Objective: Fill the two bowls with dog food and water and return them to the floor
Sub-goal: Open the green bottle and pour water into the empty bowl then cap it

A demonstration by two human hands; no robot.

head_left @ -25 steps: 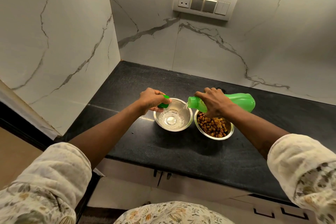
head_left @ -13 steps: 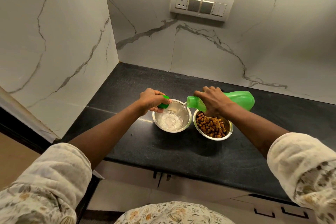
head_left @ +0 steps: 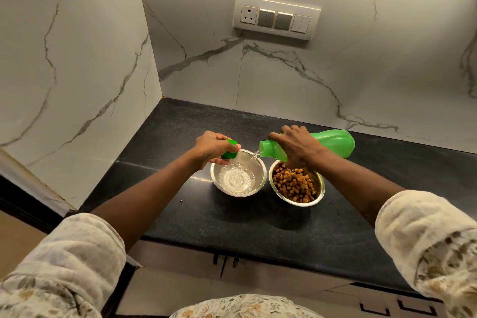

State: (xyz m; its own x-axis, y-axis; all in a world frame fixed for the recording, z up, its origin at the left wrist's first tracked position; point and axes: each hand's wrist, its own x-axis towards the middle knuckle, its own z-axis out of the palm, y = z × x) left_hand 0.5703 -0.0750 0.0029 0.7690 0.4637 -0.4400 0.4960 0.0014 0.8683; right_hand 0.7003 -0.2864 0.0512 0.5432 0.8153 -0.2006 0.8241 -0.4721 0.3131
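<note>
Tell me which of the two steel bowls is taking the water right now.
The left bowl, under the green bottle's mouth, has clear water streaming into it. The right bowl beside it holds brown dog food instead.

Both bowls, the water bowl (head_left: 238, 175) and the food bowl (head_left: 296, 186), are shiny polished metal. The green bottle (head_left: 327, 143) and its cap (head_left: 229, 153) look like smooth, semi-glossy plastic. The black tabletop (head_left: 206, 214) seems speckled stone, the walls (head_left: 284, 80) glossy veined marble or tile, the sleeves (head_left: 77, 253) soft matt cloth.
</note>
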